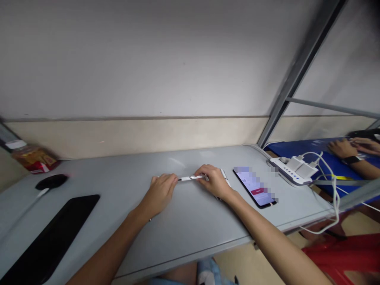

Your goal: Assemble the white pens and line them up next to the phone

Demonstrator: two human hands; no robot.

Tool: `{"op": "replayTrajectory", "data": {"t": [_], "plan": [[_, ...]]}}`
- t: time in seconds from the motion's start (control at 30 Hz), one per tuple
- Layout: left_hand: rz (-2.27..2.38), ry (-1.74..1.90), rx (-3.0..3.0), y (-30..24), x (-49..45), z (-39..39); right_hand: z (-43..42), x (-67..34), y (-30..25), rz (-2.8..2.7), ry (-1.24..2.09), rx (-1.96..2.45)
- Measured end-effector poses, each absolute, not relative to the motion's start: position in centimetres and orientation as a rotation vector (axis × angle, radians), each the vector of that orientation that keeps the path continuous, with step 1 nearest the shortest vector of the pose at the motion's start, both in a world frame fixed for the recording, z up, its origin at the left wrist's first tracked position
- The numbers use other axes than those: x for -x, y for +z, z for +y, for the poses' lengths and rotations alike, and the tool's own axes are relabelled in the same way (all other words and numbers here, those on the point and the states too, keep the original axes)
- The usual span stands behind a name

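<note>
Above the middle of the grey desk (pixel 184 221), a slim white pen (pixel 187 179) with dark marks lies level between my two hands. My left hand (pixel 160 193) is closed with its fingertips at the pen's left end, where a short dark section shows. My right hand (pixel 211 179) pinches the other end between thumb and fingers. Behind and below the right hand, a white item with dark edges (pixel 225 177) is mostly covered, so I cannot tell its kind. A phone (pixel 252 186) with a lit screen lies just right of that hand.
A white power strip (pixel 289 172) with plugs and cables sits at the right end, beside a metal post (pixel 277 107). Leftward are a black pad (pixel 56 237), a round black disc (pixel 52 182) with a cable, and a bottle (pixel 34 157). Another person's hands (pixel 344 148) work at a blue table.
</note>
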State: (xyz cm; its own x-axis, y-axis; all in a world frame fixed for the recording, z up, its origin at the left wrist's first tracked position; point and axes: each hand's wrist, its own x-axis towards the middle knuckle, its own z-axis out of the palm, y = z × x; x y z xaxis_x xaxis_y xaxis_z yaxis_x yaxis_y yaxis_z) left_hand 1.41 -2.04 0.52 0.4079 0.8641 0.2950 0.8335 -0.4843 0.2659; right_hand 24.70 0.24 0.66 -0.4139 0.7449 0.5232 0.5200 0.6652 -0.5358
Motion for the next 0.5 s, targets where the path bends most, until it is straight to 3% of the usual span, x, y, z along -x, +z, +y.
{"op": "replayTrajectory", "data": {"t": [0.5], "plan": [[1.633,0.674,-2.540,0.3,-0.9,-1.7,1.9,-27.6,0.4,-2.120,0.204,1.065]]}}
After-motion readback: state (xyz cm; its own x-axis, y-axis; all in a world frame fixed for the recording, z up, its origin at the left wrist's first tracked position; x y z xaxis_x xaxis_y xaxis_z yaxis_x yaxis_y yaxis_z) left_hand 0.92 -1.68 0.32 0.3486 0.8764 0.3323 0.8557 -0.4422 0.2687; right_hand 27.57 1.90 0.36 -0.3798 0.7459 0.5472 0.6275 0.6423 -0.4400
